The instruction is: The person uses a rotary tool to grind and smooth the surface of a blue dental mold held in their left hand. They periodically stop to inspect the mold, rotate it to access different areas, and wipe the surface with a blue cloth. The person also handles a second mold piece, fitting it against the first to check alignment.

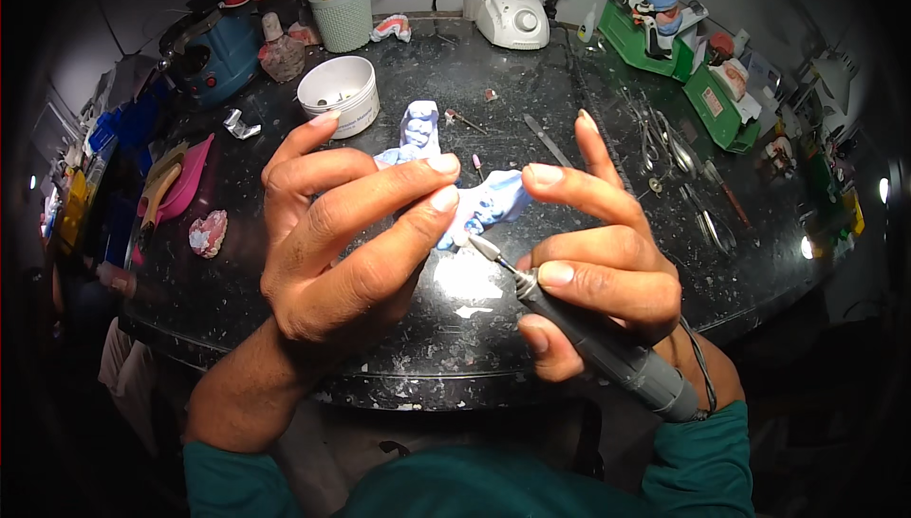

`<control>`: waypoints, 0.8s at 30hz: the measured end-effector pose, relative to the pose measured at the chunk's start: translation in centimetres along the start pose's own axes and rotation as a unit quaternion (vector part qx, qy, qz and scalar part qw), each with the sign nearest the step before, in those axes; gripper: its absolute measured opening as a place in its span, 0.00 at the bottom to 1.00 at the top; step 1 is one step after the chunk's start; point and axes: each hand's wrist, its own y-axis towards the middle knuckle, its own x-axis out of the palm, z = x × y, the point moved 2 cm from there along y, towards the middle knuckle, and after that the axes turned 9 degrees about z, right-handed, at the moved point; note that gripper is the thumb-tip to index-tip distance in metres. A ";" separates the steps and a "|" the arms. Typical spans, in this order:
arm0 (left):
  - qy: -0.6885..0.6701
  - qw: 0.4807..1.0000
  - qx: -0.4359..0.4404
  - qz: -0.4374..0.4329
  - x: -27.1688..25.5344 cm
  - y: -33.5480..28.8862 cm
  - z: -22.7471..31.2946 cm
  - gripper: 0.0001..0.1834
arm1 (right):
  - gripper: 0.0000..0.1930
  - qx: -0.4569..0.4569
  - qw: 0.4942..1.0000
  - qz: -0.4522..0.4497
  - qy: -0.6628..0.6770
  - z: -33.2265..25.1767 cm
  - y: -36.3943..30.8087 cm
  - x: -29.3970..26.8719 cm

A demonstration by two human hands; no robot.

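My left hand (356, 224) pinches a blue dental cast (501, 203) between thumb and fingertips, above the table. A second blue stretch with molded teeth (418, 126) shows beyond my left fingers; they hide whether it joins the held part. My right hand (603, 262) is closed around a dark rotary handpiece (617, 352), its cord trailing past the wrist. The handpiece's pointed bur (482, 247) meets the cast's near edge, close to my left thumb. My right index fingertip is at the cast's right end.
A white tub (356, 121), a textured cup with tools (343, 20) and a blue machine (213, 58) stand at the back left. A white control box (512, 17) is at the back. Green-based articulators (645, 39) and metal instruments (664, 143) lie right; a pink dustpan (185, 176) lies left.
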 end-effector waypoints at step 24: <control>0.007 1.000 0.000 -0.006 -0.1 0.0 -0.1 0.16 | 0.20 0.003 1.000 -0.009 -0.003 -0.1 -0.1 0.0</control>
